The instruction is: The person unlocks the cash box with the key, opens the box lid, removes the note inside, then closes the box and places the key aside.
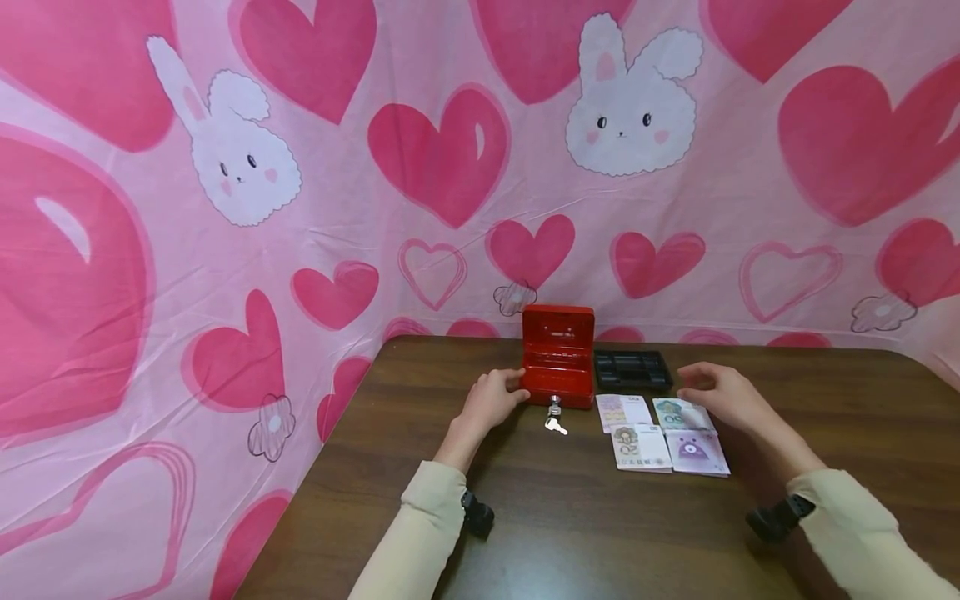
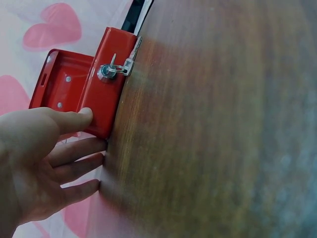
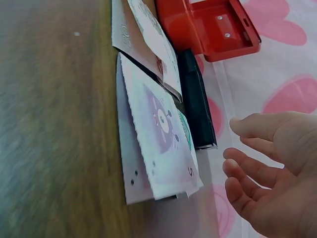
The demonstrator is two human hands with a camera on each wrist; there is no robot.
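Note:
A red cash box [image 1: 557,385] stands on the table with its lid raised. A key sits in the round lock [image 2: 107,72] on its front, and another key [image 1: 555,426] hangs from it. My left hand [image 1: 491,400] is at the box's left front corner. Its thumb [image 2: 85,115] touches the front part, while the other fingers extend loosely along the left side. Paper banknotes [image 1: 642,447] lie in several folded stacks right of the box. Beside the far right stack, my right hand [image 1: 722,393] hovers with relaxed, slightly bent fingers and holds nothing.
Behind the banknotes lies a black compartment tray [image 1: 633,369], right of the box. The brown wooden table [image 1: 570,533] meets a pink heart-print cloth [image 1: 450,275] at its back and left edges. Each wrist wears a black strapped device [image 1: 477,514].

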